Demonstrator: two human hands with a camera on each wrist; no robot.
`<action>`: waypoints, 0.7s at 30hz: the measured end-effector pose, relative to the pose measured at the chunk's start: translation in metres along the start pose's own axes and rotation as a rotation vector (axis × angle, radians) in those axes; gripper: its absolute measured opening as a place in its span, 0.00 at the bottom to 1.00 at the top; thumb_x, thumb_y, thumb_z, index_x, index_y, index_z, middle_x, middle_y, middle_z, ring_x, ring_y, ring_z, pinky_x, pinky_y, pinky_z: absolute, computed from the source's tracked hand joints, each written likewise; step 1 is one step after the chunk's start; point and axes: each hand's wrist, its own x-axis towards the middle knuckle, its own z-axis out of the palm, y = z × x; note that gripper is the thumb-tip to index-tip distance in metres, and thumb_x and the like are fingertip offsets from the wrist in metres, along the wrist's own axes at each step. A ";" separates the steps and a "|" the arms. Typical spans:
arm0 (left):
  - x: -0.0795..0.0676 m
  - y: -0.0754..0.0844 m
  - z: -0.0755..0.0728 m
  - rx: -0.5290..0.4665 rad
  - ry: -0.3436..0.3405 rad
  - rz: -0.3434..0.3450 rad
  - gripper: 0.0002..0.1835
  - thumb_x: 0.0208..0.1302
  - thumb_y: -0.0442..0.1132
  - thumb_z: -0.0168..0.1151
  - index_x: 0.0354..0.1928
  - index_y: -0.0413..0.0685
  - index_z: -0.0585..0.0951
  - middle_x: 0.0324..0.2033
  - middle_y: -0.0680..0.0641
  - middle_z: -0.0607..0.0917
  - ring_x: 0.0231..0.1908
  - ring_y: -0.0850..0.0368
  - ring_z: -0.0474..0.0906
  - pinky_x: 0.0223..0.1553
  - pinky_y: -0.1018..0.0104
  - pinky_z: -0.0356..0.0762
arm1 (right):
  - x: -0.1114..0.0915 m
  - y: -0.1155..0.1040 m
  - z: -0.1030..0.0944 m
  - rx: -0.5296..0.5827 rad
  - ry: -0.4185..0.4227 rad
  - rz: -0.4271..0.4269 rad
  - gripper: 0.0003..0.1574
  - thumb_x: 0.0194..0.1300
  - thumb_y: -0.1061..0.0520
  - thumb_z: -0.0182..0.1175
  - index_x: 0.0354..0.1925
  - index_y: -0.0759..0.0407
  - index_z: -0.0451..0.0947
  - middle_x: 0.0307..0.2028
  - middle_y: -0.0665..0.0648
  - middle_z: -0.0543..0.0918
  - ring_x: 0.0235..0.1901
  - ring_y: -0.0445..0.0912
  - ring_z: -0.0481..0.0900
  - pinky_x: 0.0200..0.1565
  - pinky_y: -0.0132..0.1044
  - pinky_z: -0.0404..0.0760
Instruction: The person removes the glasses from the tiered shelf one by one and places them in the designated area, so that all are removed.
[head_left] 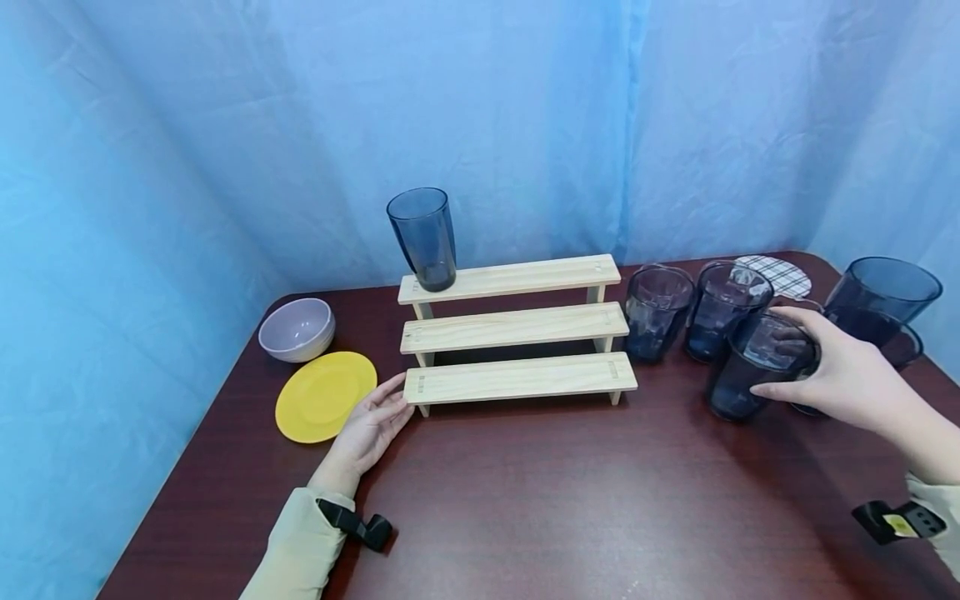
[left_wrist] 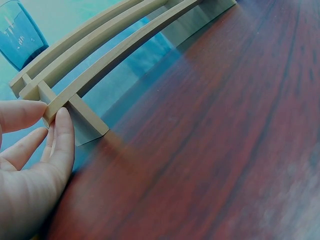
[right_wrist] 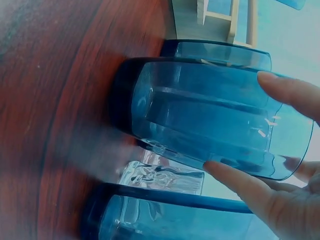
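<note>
A three-step wooden rack [head_left: 517,379] stands mid-table. My left hand [head_left: 371,429] pinches the left end of its lowest board, thumb above and fingers below, as the left wrist view shows of the rack [left_wrist: 125,55]. On the top step's left end stands a tall blue-tinted glass [head_left: 426,237]. At the right, my right hand [head_left: 847,367] grips another tinted glass [head_left: 738,379] near the rim, thumb on one side and fingers on the other. This held glass [right_wrist: 200,110] looks upright, its base at or close to the table; contact cannot be told.
Several more tinted glasses, such as one beside the rack [head_left: 656,312] and one at the far right [head_left: 885,287], stand around the right hand. A clear glass [right_wrist: 170,177] shows between them. A checked round mat [head_left: 776,273] lies behind. Left are a lilac bowl [head_left: 300,329] and a yellow plate [head_left: 322,396].
</note>
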 end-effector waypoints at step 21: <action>0.000 0.000 0.000 0.009 0.024 -0.011 0.31 0.69 0.24 0.42 0.73 0.40 0.50 0.41 0.53 0.75 0.41 0.67 0.78 0.48 0.76 0.76 | -0.012 -0.015 -0.001 -0.081 0.154 0.057 0.58 0.42 0.52 0.75 0.64 0.71 0.56 0.40 0.81 0.74 0.27 0.68 0.74 0.30 0.62 0.69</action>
